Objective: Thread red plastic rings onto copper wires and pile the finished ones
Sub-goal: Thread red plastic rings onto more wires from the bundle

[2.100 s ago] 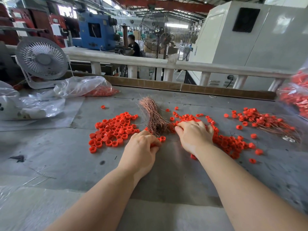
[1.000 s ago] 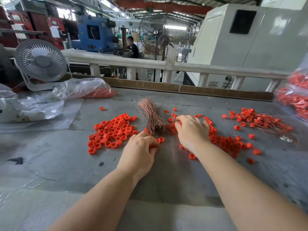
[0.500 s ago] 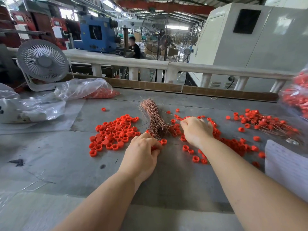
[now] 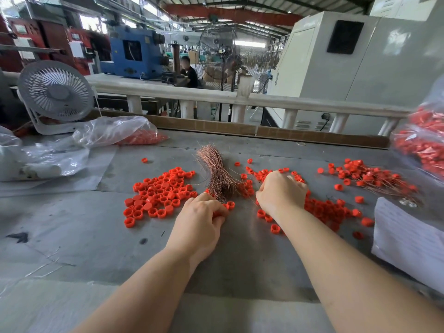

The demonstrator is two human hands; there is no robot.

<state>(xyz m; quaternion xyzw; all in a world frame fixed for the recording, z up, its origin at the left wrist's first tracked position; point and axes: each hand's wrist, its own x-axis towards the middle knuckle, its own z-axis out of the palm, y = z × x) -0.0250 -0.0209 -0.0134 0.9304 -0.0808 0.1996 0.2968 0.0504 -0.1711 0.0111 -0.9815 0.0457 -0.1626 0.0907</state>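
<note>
Both bare forearms are extended forward from the lower edge of the view and are angled slightly toward each other. The left hand is held palm-down with the fingers curled under at the tips. The right hand is set slightly farther forward, knuckles up, fingers curled into a loose fist.

A big factory hall has red roof beams and bright windows. A white railing runs behind the grey table. A blue machine stands far back.
</note>
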